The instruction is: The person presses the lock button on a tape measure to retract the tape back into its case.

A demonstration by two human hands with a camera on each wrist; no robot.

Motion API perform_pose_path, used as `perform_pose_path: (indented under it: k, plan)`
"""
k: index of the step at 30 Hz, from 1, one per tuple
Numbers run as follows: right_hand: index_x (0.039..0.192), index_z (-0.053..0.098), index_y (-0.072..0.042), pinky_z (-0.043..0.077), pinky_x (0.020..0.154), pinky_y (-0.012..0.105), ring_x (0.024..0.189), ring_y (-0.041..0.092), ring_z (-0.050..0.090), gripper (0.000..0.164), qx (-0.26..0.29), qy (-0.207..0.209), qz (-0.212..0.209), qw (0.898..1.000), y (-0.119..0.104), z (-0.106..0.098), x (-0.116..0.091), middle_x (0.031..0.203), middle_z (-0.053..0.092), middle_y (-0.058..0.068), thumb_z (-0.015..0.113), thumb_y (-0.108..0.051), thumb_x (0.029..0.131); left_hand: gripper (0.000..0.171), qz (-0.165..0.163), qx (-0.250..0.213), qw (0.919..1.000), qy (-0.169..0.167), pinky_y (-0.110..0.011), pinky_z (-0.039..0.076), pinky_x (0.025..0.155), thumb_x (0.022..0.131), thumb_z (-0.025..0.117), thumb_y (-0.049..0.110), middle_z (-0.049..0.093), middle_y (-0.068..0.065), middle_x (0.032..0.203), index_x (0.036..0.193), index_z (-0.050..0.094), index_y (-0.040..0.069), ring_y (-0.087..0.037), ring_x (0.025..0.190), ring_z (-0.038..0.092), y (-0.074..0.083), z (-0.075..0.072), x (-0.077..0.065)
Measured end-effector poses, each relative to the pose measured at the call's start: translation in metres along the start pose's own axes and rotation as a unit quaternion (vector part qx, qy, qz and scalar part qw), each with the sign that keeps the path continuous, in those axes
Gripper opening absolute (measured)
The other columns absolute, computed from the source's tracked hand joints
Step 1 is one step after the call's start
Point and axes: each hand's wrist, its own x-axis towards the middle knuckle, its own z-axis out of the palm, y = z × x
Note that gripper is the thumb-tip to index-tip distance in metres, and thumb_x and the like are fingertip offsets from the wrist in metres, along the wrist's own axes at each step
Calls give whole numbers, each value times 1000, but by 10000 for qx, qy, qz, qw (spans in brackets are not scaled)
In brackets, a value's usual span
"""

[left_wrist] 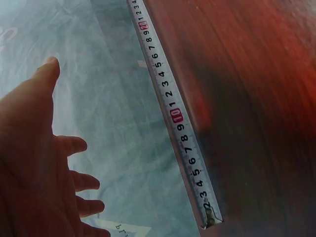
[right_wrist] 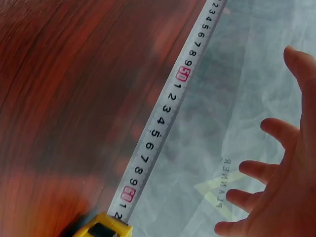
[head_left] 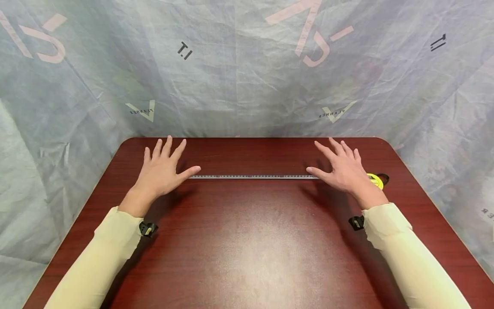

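Note:
A tape measure lies across the far part of the table, its white blade (head_left: 266,176) drawn out in a straight line from left to right. The yellow case (head_left: 375,180) with a black strap sits at the right end, partly behind my right wrist. In the left wrist view the metal end hook (left_wrist: 211,219) shows at the blade's other end. My left hand (head_left: 159,172), fingers spread, hovers over the hook end. Over the blade near the case, my right hand (head_left: 341,170) is held with fingers spread as well. Neither hand holds anything.
The dark red wooden table (head_left: 247,240) has rounded far corners. Grey printed sheeting (head_left: 239,86) hangs right behind its far edge and along both sides. Black straps (head_left: 148,229) show at both sleeve cuffs.

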Motion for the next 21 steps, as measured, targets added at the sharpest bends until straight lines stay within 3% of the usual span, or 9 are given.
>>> perform_pose_path:
  k: [12,21]
  plan:
    - [162,33,-28,2,112,77,149,54,14,89,116,216,-19,9997,20,-7,-10,168,18,22,65,-69,91,97,-28,-420,9991,80,-67,6,118,93,42,82,14,-22,169,166,20,22,-45,154,12,-14,-4,-9]
    - [161,37,-24,7,110,78,145,59,19,88,168,334,32,9993,36,-10,-19,165,22,25,69,-64,90,90,144,-608,9977,253,-67,17,116,97,49,73,23,-24,166,165,25,20,-46,150,23,-25,-5,-13]
